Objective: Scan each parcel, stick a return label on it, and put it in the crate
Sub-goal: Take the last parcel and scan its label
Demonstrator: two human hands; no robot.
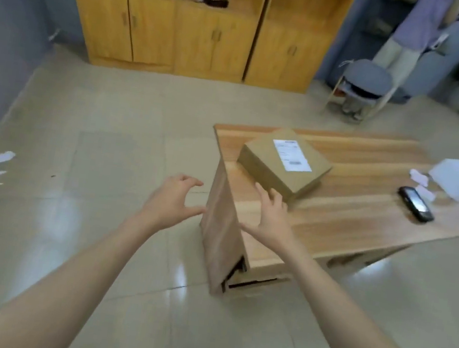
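Left hand (171, 204) and right hand (271, 222) are open, empty. Parcel (275, 174) sits at 1 o'clock; its label (292, 155) is too blurry to read.

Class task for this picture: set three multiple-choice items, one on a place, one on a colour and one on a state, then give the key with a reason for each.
1. Where does the black scanner lie?
A. on the floor
B. on the table, to the right of the parcel in the picture
C. on top of the parcel

2. What colour is the label on the parcel's top?
A. white
B. red
C. green

3. How are the left hand and the right hand?
A. both grip the scanner
B. both are clenched fists
C. both are open and hold nothing

Key: 1 B, the scanner lies on the wood apart from the parcel; 2 A, the label is white with dark print; 3 C, the fingers of both hands are spread and nothing is in them.
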